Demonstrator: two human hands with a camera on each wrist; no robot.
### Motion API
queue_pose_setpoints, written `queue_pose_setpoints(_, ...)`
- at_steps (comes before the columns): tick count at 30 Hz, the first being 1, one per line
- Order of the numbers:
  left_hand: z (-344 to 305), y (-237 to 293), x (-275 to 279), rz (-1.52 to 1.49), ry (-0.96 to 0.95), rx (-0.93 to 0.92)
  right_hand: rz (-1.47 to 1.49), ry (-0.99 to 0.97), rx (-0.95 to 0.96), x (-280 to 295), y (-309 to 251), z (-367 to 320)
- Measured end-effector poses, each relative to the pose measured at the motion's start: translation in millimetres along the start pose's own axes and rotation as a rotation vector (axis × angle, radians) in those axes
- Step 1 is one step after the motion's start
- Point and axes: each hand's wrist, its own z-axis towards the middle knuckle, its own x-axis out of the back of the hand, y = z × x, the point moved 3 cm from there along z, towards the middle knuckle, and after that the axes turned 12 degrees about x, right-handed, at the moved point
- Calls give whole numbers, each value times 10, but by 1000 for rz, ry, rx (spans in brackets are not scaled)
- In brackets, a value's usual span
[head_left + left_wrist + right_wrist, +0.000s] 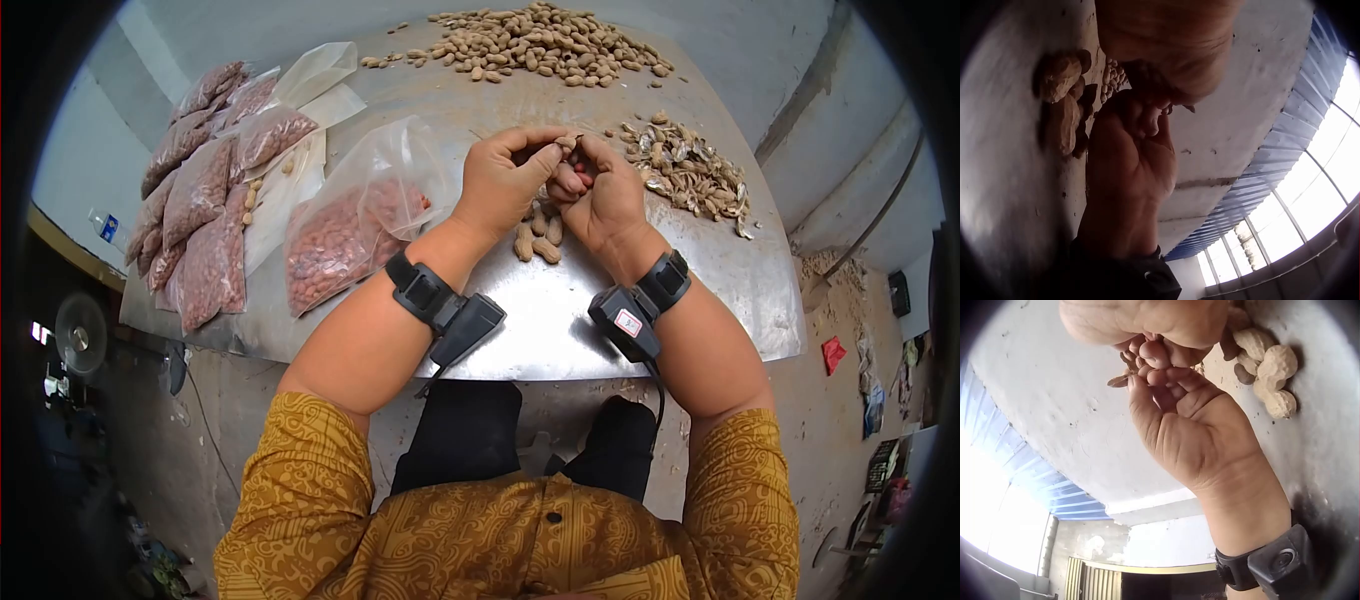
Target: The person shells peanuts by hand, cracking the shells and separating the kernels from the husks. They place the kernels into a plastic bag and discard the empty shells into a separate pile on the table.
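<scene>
Both hands meet above the table. The left hand [505, 185] pinches a peanut [566, 144] between thumb and fingers, and the right hand [608, 205] grips its other side. Red kernels [582, 170] show by the right hand's curled fingers. In the right wrist view, a piece of shell [1119, 381] sticks out at the tips of the left hand [1200, 440], below the near right hand [1147, 322]. The left wrist view shows the right hand [1125, 169] under the near left hand [1169, 50]. Several whole peanuts [541, 246] lie just below the hands.
A peanut pile [545, 45] lies at the table's [520, 345] far side, with empty shells [695, 175] at the right. An open bag of red kernels [345, 245] stands left of the hands; filled bags [208, 185] are stacked beyond it.
</scene>
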Motion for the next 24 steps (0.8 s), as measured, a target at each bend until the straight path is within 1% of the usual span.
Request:
queue_pose_setpoints(6, -12, 47, 5, 35, 26, -18, -16, 25, 3, -29, -16, -16)
queue_pose_setpoints(8, 29, -42, 53, -32, 56, 24, -25, 52, -7, -13, -16, -8)
queue_pose_setpoints(12, 59, -121, 119, -220, 107, 138, -109, -55, 24, -25, -37, -1)
queue_pose_setpoints(15, 60, -114, 124, -120, 152, 124, -245, -87, 55, -105, -52, -45)
queue_pose_setpoints(18, 91, -144, 118, 143, 173, 39, -348, -78, 98, -67, -43, -35)
queue_pose_setpoints(21, 82, -146, 90, 153, 136, 16, -381, -32, 154, -3, -75, 20)
queue_pose_setpoints(23, 69, -129, 100, 195, 165, 28, -420, 10, 186, -11, -111, 25)
queue_pose_setpoints(24, 64, -123, 108, 216, 180, 33, -516, 55, 240, -1, -180, 45)
